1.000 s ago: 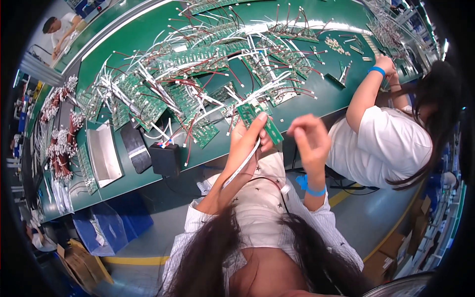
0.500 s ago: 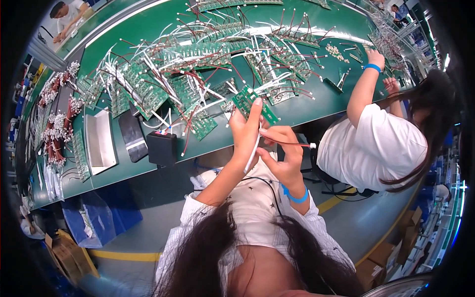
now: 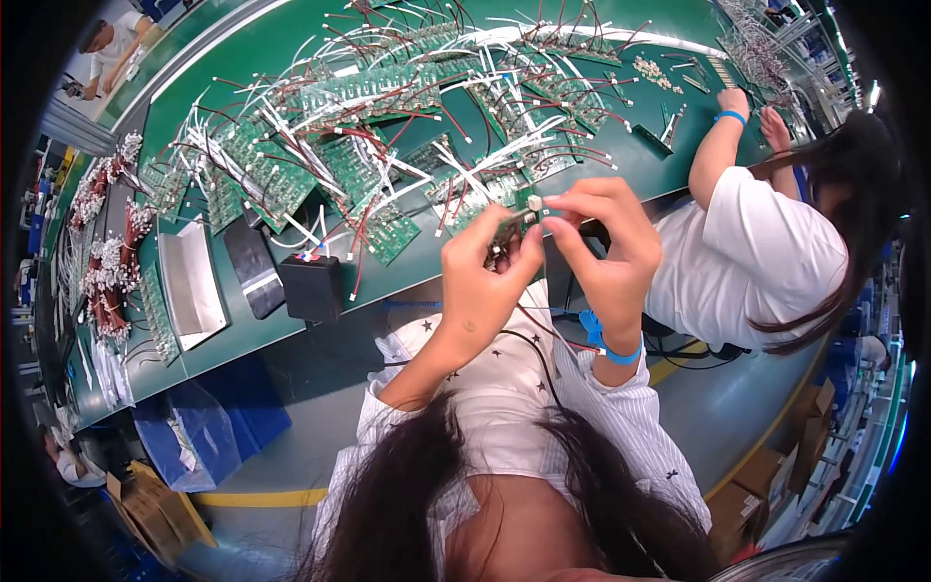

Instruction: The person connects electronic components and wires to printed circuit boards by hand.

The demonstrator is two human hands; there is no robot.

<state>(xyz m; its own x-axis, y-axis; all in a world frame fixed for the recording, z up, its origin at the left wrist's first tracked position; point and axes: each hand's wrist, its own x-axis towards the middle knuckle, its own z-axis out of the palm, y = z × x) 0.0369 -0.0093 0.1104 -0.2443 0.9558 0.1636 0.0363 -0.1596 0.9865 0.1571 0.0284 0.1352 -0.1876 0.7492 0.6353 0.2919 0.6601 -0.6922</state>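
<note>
While both hands meet above near edge of green workbench [image 3: 291, 39], left hand [image 3: 485, 281] grips small green circuit board [image 3: 512, 225] by lower end, fingers curled round it. Right hand [image 3: 606, 242] pinches small white connector [image 3: 534, 203] between thumb and forefinger, touching board's top edge. Blue wristband [image 3: 611, 347] on right wrist. Black box [image 3: 312, 287] at near edge, white tray [image 3: 191, 283] beside it toward left. Wired boards [image 3: 369, 145] heaped across middle. Co-worker in white shirt [image 3: 752, 257] seated at right end.
</note>
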